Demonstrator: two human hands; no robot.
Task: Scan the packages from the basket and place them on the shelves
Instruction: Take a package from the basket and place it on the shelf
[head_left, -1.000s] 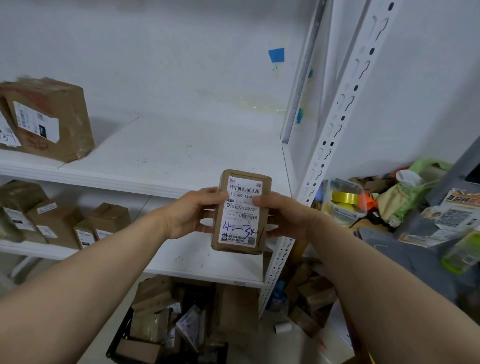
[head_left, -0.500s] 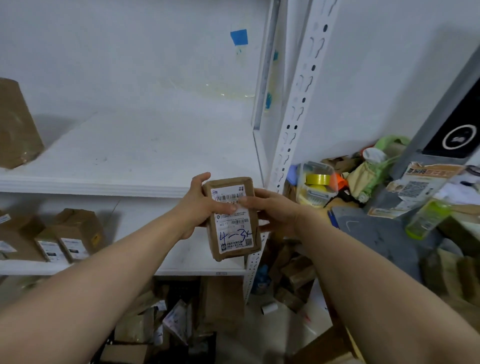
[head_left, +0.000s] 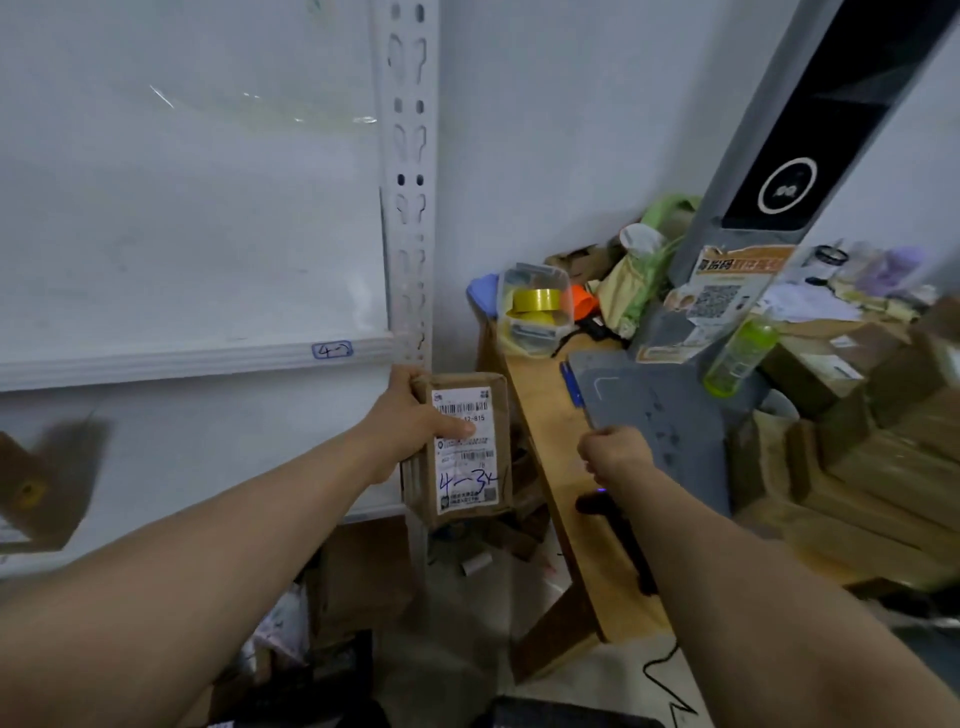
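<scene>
Here: white shelf (head_left: 156, 364) beside cluttered wooden table (head_left: 545, 415).

Far left of the package (head_left: 467, 447), a brown box (head_left: 49, 480) is motion-blurred and cut by the frame edge. Right of the package, the fingers of my right hand (head_left: 615, 452) are out of my sight; my forearm (head_left: 727, 571) covers most of a black object (head_left: 592, 505).

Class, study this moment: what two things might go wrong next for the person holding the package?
The left hand alone holds the package, its thumb lying across the label; a scan may misread. The right hand is beside the grey scanner base, where a green bottle sits; a bump might topple it.
</scene>
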